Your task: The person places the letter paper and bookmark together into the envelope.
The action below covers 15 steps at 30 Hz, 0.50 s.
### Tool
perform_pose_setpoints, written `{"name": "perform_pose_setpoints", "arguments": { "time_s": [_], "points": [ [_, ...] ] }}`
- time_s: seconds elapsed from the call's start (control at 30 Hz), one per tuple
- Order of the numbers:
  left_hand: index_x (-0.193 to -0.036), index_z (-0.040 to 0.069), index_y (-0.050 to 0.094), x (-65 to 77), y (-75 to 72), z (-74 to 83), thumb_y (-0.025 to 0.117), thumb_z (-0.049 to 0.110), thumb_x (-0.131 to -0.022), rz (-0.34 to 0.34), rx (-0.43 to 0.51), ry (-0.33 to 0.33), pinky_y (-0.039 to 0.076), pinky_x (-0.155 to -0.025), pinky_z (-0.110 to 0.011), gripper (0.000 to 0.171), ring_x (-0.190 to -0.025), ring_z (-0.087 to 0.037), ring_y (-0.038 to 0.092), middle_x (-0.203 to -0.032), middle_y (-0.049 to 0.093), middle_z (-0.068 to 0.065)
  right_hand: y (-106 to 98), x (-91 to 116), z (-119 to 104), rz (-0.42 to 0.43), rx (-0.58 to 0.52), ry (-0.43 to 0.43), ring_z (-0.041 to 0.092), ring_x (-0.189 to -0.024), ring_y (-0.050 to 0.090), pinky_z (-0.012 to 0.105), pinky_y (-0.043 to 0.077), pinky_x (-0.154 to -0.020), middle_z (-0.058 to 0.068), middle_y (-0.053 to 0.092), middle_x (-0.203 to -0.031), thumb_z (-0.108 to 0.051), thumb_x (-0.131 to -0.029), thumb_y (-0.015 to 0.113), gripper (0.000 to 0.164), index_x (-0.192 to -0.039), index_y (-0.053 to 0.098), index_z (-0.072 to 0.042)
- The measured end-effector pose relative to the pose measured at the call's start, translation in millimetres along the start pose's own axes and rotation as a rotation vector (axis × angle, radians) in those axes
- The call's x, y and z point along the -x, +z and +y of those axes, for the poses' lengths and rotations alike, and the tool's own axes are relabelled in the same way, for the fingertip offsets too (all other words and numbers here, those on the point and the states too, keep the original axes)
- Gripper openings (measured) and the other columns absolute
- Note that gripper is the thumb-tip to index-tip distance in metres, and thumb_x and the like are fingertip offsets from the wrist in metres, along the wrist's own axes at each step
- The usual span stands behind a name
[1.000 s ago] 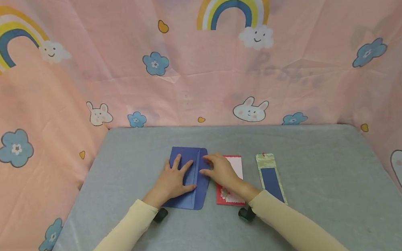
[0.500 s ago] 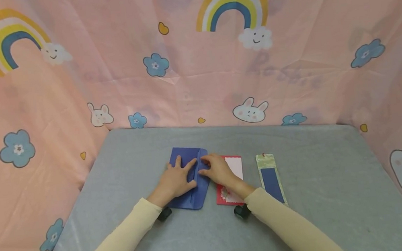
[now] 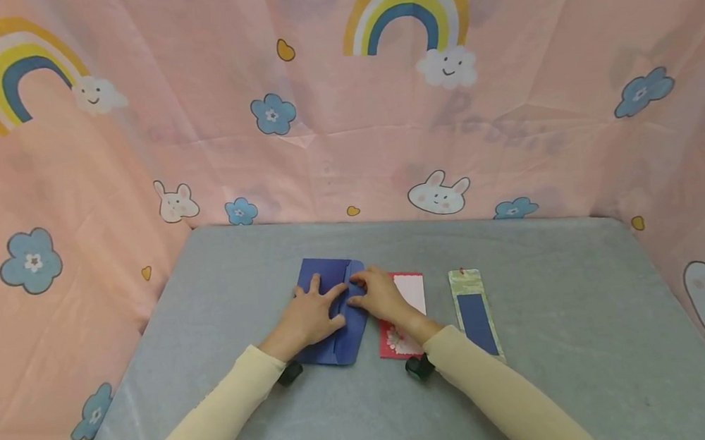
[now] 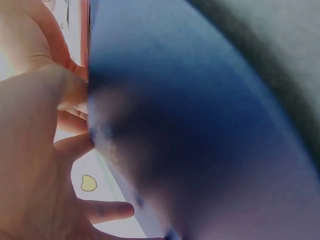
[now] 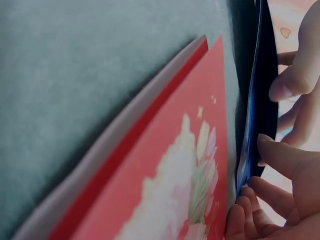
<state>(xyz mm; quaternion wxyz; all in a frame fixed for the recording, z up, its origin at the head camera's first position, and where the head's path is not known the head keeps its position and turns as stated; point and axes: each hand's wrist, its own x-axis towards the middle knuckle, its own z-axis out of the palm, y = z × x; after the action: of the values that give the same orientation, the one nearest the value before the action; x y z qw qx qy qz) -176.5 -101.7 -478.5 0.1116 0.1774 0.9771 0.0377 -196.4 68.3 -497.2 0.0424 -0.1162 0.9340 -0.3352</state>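
A blue envelope lies on the grey cloth, its flap folded out to the right. On the envelope's body my left hand presses with spread fingers. My right hand has its thumb and curled fingers at the flap; the right wrist view has the thumb on the upper side and fingers at the edge, pinching it. Blurred blue paper fills much of the left wrist view. Below my right wrist lies a red card with a white panel and flowers, partly hidden by the forearm in the head view.
To the right of the card is a pale green bookmark with a dark blue panel and a small red string at its top. Grey cloth covers the table. A pink curtain with rainbows and rabbits surrounds the back and sides.
My left hand has slid slightly right across the envelope toward the flap. The right hand has shifted a little left at the flap. Card and bookmark have stayed put.
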Motion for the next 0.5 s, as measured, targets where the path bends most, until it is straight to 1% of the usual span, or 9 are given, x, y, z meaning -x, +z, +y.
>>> {"name": "perform_pose_setpoints", "arguments": {
  "time_s": [0.1,0.17,0.23,0.37,0.43,0.5],
  "points": [
    [-0.145,0.034,0.034,-0.3,1.8,-1.1,0.058,0.052,-0.084,0.035,0.025,-0.010,0.052,-0.079,-0.057,0.068,-0.115,-0.059,0.048,-0.148,0.033,-0.028,0.3,0.5,-1.4,-0.003,0.001,0.006,0.021,-0.091,0.056,0.034,0.047,-0.080,0.010,0.061,-0.102,-0.026,-0.078,0.077,0.047,-0.119,0.065,-0.007],
    [-0.145,0.035,0.034,-0.3,3.1,-1.7,0.060,0.055,-0.082,0.059,0.034,-0.015,0.052,-0.079,-0.056,0.071,-0.111,-0.057,0.051,-0.146,0.036,-0.028,0.6,1.2,-2.6,-0.003,0.013,0.008,0.022,-0.092,0.055,0.035,0.046,-0.081,0.011,0.060,-0.103,-0.027,-0.077,0.077,0.049,-0.121,0.064,-0.008],
    [-0.145,0.034,0.034,0.0,4.3,-2.1,0.061,0.055,-0.081,0.088,0.041,-0.018,0.053,-0.077,-0.055,0.072,-0.108,-0.054,0.054,-0.144,0.039,-0.029,1.1,2.0,-4.3,-0.002,0.041,0.005,0.023,-0.094,0.054,0.037,0.046,-0.082,0.011,0.059,-0.104,-0.029,-0.076,0.077,0.052,-0.122,0.063,-0.009],
    [-0.143,0.034,0.036,0.2,6.0,-2.4,0.063,0.053,-0.079,0.134,0.038,-0.016,0.054,-0.071,-0.053,0.072,-0.100,-0.051,0.058,-0.139,0.044,-0.029,3.3,3.1,-6.2,0.003,0.114,-0.018,0.023,-0.093,0.051,0.037,0.045,-0.080,0.011,0.056,-0.103,-0.032,-0.074,0.079,0.058,-0.126,0.061,-0.011],
    [-0.143,0.033,0.037,0.4,6.2,-2.3,0.061,0.051,-0.080,0.145,0.036,-0.010,0.054,-0.069,-0.052,0.070,-0.097,-0.050,0.058,-0.138,0.046,-0.029,4.7,3.4,-6.3,0.012,0.152,-0.026,0.022,-0.092,0.050,0.035,0.045,-0.078,0.010,0.055,-0.103,-0.033,-0.073,0.079,0.060,-0.127,0.061,-0.013],
    [-0.144,0.034,0.036,1.3,5.5,-3.5,0.057,0.049,-0.082,0.130,0.025,-0.013,0.054,-0.071,-0.051,0.068,-0.099,-0.049,0.058,-0.138,0.046,-0.028,6.5,3.0,-7.3,0.025,0.169,-0.029,0.021,-0.090,0.049,0.033,0.045,-0.075,0.009,0.053,-0.102,-0.034,-0.072,0.080,0.060,-0.126,0.062,-0.014]
  ]
}}
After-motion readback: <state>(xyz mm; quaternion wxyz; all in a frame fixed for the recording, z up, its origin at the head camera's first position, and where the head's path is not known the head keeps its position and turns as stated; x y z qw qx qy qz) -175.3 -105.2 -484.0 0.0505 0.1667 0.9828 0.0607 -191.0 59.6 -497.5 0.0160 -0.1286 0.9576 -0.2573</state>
